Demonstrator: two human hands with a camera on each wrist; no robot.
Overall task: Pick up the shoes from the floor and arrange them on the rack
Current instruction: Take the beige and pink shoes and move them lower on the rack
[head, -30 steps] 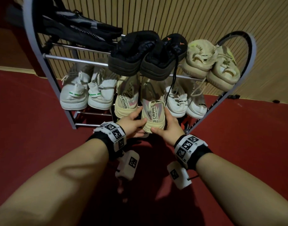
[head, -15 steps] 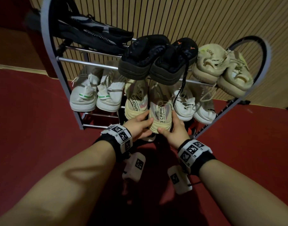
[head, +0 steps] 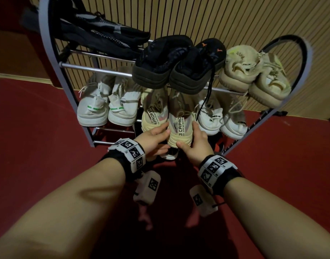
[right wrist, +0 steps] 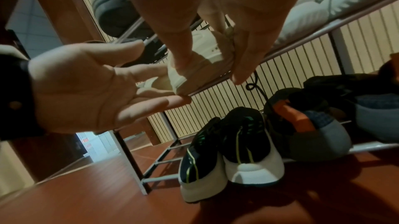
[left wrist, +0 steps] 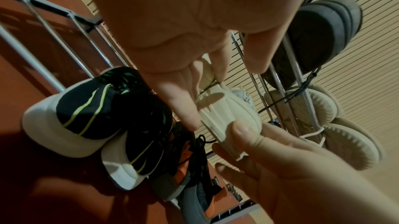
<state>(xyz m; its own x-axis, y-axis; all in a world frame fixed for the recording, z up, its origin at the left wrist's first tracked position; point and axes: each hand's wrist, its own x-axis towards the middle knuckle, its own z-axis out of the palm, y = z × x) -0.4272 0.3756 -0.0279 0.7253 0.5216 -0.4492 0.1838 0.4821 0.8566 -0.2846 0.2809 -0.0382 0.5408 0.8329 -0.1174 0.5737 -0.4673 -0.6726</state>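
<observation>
A cream shoe (head: 179,124) with a lettered heel strap lies on the middle shelf of the metal rack (head: 97,69), toe pointing in, beside its partner (head: 153,116). My right hand (head: 190,137) pinches its heel, thumb under the sole and fingers up the right side. My left hand (head: 158,137) rests against the heel's left side with straight, spread fingers. In the left wrist view the heel (left wrist: 226,116) sits between both hands. In the right wrist view the heel (right wrist: 202,69) is held over the shelf rail.
White pairs (head: 93,109) (head: 222,118) flank the cream pair. Above sit a black pair (head: 175,66), a beige pair (head: 253,75) and dark trainers (head: 97,32). Black-and-white shoes (right wrist: 228,151) and grey-orange ones (right wrist: 313,125) fill the bottom shelf. Red floor (head: 29,137) surrounds the rack.
My head has shifted, so the rack sits further right in view. Both hands stay at the cream shoe's heel and the shoe has barely moved.
</observation>
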